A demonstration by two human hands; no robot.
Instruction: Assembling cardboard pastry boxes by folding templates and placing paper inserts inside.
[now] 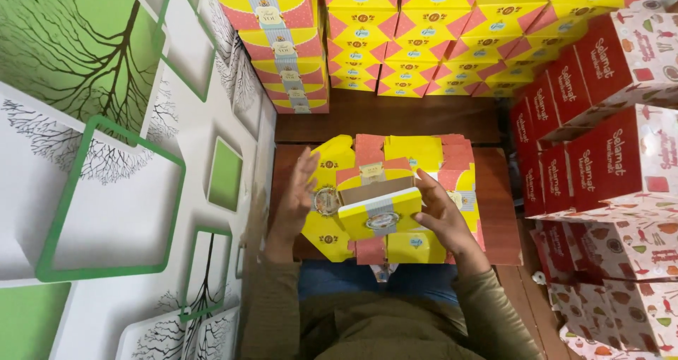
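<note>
Our right hand (443,215) grips the right end of a half-formed yellow carton (379,206), fingers wrapped over its edge so the walls stay upright, while our left hand (300,190) is open, palm flat and fingers spread, against the carton's left flap, apparently pressing it into place. The carton, yellow with pink dotted corners and a grey striped band carrying an oval label, has its top open and shows plain brown card inside. It sits on a stack of flat unfolded blanks (424,155) of the same print, which covers the middle of the small dark wooden desk (498,211) right in front of us, so the next sheet lies directly under the one in our hands. Beyond the desk, finished yellow boxes (438,35) are stacked in tight rows, with a taller column (286,45) at the left against the wall. To our right, red and white printed boxes (607,155) are piled high, close to the desk's edge. On our left runs a wall (106,155) papered with green frames and bare tree drawings.
</note>
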